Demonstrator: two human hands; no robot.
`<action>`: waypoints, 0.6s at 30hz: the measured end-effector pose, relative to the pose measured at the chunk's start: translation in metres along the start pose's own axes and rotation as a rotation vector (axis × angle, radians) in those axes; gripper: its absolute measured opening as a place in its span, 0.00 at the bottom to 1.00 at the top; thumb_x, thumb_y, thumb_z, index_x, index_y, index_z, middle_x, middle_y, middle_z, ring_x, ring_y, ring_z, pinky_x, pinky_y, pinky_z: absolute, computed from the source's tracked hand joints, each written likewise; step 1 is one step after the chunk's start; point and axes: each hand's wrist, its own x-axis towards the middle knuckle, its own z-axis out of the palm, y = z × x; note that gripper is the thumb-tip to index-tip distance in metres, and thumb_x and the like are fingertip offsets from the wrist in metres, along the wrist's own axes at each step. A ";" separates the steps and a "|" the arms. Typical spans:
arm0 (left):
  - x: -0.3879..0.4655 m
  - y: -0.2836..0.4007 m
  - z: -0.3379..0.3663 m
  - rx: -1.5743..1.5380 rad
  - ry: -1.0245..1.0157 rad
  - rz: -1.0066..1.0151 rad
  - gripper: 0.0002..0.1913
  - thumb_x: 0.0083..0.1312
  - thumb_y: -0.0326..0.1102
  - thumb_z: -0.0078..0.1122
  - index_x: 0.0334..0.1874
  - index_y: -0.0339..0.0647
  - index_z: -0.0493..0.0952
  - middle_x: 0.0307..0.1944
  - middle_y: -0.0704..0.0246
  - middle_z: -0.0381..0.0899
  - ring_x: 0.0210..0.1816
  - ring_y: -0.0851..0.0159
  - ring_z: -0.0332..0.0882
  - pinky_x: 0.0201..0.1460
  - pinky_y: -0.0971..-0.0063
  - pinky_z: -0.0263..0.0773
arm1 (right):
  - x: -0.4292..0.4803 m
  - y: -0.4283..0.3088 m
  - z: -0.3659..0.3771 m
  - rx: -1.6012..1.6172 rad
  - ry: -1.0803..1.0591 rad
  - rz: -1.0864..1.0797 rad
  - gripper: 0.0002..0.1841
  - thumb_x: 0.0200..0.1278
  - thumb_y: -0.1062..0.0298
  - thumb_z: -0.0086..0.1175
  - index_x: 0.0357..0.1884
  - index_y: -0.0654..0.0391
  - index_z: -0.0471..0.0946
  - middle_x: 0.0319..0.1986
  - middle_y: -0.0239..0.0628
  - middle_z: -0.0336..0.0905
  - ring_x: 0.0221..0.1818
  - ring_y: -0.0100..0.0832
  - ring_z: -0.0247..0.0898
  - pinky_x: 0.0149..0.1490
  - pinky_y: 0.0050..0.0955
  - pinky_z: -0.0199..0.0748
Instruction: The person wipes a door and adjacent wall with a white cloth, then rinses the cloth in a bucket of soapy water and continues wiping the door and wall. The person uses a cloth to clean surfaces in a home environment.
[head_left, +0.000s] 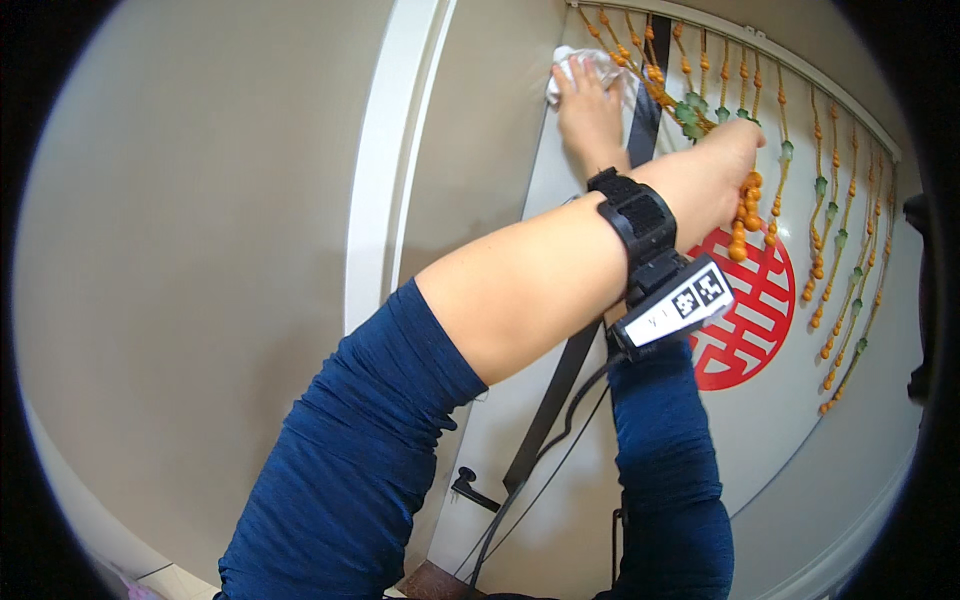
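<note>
My arms cross, the left one over the right. My left hand (731, 169) is shut on several strands of a bead curtain (751, 202); orange beads hang below the palm, and the gathered strands slant up left to the rail. Behind and left of it, my right hand (592, 112) presses a crumpled white cloth (566, 64) against the top left part of a white door (562, 161), near its edge, fingers spread over the cloth. Both forearms wear blue sleeves; a black strap with a small device sits on the left forearm.
The other bead strands (840, 240) hang at the right from a white curtain rail (825, 79). A round red paper-cut decoration (750, 322) is on the door. A black door handle (476, 491) juts out low down. A black cable (566, 420) runs down from the wrist device.
</note>
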 end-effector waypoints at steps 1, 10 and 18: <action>-0.009 0.001 -0.001 -0.067 -0.065 0.025 0.27 0.74 0.40 0.61 0.65 0.23 0.67 0.59 0.52 0.78 0.58 0.53 0.79 0.66 0.60 0.76 | 0.016 0.010 0.004 0.028 -0.067 -0.006 0.28 0.76 0.67 0.44 0.77 0.38 0.68 0.78 0.36 0.63 0.82 0.36 0.53 0.82 0.66 0.38; 0.017 -0.009 -0.038 0.070 0.074 -0.087 0.27 0.69 0.45 0.61 0.58 0.26 0.71 0.60 0.49 0.78 0.59 0.50 0.76 0.70 0.57 0.70 | 0.038 -0.019 0.066 1.016 0.208 0.278 0.26 0.80 0.69 0.43 0.78 0.46 0.67 0.70 0.52 0.72 0.73 0.49 0.68 0.74 0.38 0.64; 0.027 -0.036 -0.049 -0.036 0.028 -0.028 0.27 0.74 0.39 0.57 0.67 0.28 0.64 0.55 0.53 0.74 0.49 0.58 0.79 0.59 0.61 0.77 | -0.098 -0.096 0.062 1.289 0.281 0.413 0.26 0.81 0.74 0.42 0.78 0.56 0.65 0.73 0.49 0.67 0.74 0.43 0.65 0.75 0.35 0.62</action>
